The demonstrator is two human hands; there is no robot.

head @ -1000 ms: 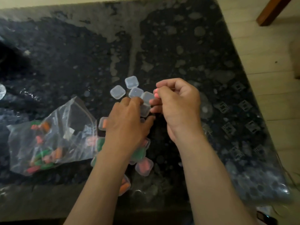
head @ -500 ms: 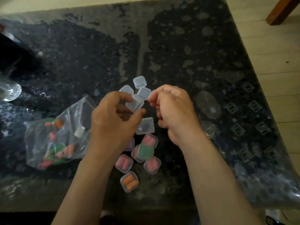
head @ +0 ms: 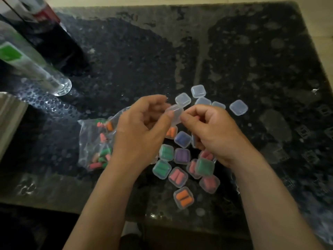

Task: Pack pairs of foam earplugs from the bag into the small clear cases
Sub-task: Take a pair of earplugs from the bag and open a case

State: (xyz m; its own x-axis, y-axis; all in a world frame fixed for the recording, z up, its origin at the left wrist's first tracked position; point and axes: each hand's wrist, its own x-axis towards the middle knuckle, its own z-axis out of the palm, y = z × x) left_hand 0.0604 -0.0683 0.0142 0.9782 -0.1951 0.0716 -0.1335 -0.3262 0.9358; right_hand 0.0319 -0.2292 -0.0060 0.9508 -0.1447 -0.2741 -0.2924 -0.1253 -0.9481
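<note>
Your tabletop (head: 126,60), dark speckled stone, glossy; your case (head: 175,112), clear smooth plastic, faintly frosted; bag (head: 86,134), thin crinkled clear film; earplugs (head: 178,176), matt foam; bottle (head: 45,73), clear shiny plastic

Left hand (head: 142,130) lifted off table, away from filled cases (head: 178,175), which it covered a second ago; these now exposed near centre. It pinches clear case (head: 175,113) in air, raised higher than half a second ago. Right hand (head: 214,134) closed in from right; thumb now on same case. View shifted: bottles (head: 36,56) now at far left.
</note>
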